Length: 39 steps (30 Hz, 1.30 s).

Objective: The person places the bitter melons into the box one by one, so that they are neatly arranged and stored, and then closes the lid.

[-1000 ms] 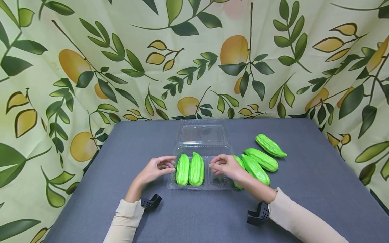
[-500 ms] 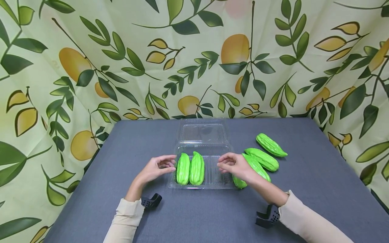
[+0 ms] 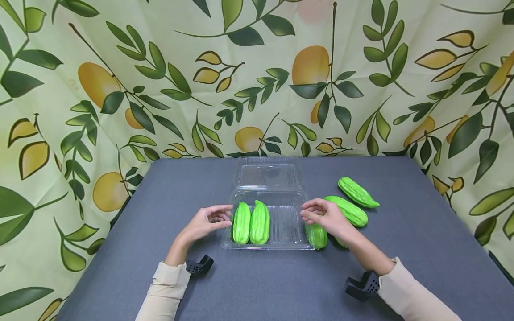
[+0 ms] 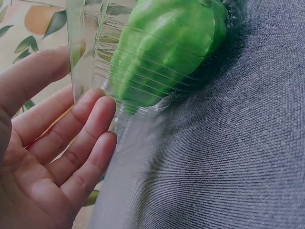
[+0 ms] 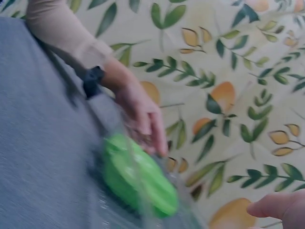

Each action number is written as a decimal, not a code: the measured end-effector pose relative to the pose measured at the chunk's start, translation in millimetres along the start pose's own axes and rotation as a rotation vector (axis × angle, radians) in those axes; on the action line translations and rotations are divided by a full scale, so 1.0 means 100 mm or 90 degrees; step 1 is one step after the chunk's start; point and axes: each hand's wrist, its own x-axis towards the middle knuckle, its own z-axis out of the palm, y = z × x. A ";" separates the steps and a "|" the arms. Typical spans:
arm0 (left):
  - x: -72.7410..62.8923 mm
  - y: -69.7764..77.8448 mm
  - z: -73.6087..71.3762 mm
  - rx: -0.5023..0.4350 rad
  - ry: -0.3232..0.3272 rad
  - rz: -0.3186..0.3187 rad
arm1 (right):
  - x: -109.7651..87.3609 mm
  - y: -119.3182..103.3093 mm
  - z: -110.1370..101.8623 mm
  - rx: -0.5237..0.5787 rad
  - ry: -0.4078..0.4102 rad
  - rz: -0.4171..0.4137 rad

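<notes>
Two bright green bitter melons stand side by side in the left part of a clear plastic clamshell box, its lid folded back. My left hand is at the box's left side; its loosely bent fingers are at the plastic wall, and whether they touch it I cannot tell. Over the right edge hovers my right hand, fingers loosely bent and holding nothing. Just below it lies a bitter melon, while another behind the hand is mostly hidden. The right wrist view is blurred, showing only a right fingertip.
Two more bitter melons, a nearer one and a farther one, lie right of the box on the grey tabletop. A leaf-and-fruit patterned cloth hangs behind and around the table.
My right hand has moved right, from above the box's right part to its right edge, baring the box's right side. The left hand and the two boxed bitter melons have stayed put.
</notes>
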 end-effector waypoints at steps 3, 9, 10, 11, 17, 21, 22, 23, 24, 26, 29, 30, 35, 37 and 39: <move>0.00 0.00 0.00 0.003 0.000 -0.001 | -0.01 -0.02 -0.09 -0.009 0.008 0.005; 0.01 0.01 -0.01 0.004 0.000 -0.001 | -0.02 -0.04 -0.25 -0.046 0.011 -0.007; 0.01 0.02 0.00 0.003 0.000 -0.001 | -0.03 -0.04 -0.27 -0.050 0.013 -0.007; 0.01 0.02 0.00 0.003 0.000 -0.001 | -0.03 -0.03 -0.29 -0.056 0.015 -0.006; 0.00 0.02 -0.01 0.002 0.000 0.004 | -0.04 -0.02 -0.42 -0.100 0.030 -0.015; 0.00 0.01 -0.01 0.000 0.004 0.006 | -0.05 -0.01 -0.51 -0.136 0.050 -0.032; 0.00 0.00 -0.01 0.000 0.004 0.006 | -0.05 0.00 -0.53 -0.142 0.055 -0.034; 0.00 0.00 -0.01 -0.001 0.005 0.006 | -0.06 0.01 -0.55 -0.148 0.061 -0.034; 0.00 0.00 -0.01 -0.002 0.005 0.007 | -0.06 0.02 -0.56 -0.155 0.067 -0.032; -0.01 -0.01 0.00 -0.005 0.005 0.007 | -0.08 0.05 -0.60 -0.166 0.081 -0.027; -0.01 -0.02 0.01 -0.011 0.004 0.007 | -0.11 0.10 -0.66 -0.178 0.106 -0.016; -0.01 -0.02 0.01 -0.012 0.004 0.007 | -0.13 0.12 -0.68 -0.182 0.115 -0.013; 0.00 -0.02 0.01 -0.018 0.004 0.009 | -0.19 0.21 -0.77 -0.191 0.150 -0.004; 0.00 -0.02 0.01 -0.019 0.004 0.009 | -0.23 0.25 -0.80 -0.189 0.165 -0.009; 0.00 -0.02 0.01 -0.018 0.004 0.007 | -0.26 0.30 -0.83 -0.183 0.186 -0.017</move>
